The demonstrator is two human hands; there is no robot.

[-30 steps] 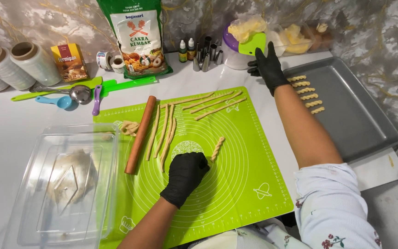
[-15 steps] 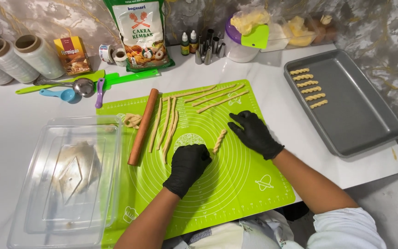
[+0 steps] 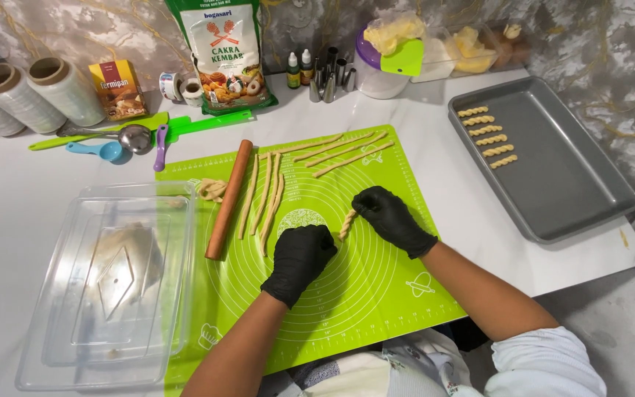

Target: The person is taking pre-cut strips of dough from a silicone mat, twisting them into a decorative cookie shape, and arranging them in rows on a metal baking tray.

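- Since the earlier frames, my right hand (image 3: 391, 218) has come back from the far side of the counter (image 3: 53, 169) and now sits at the twisted dough stick (image 3: 348, 223) on the green mat (image 3: 376, 294).
- Its gloved fingers are curled loosely over the top end of that twist, touching it; I cannot tell whether they pinch it.
- My left hand (image 3: 300, 257) has stayed put, resting knuckles-up and half curled on the mat just left of the twist's lower end, holding nothing that I can see.
- Both hands wear black gloves.
- On the mat's left part lies a wooden rolling pin (image 3: 229, 198), with thin dough ropes (image 3: 266, 195) just beside it and more ropes (image 3: 343, 153) fanned out near the top edge.
- To my right stands a grey baking tray (image 3: 560, 184) with six finished twists (image 3: 485, 136) in a column at its far left corner.
- A clear plastic box (image 3: 104, 287) sits left of the mat.
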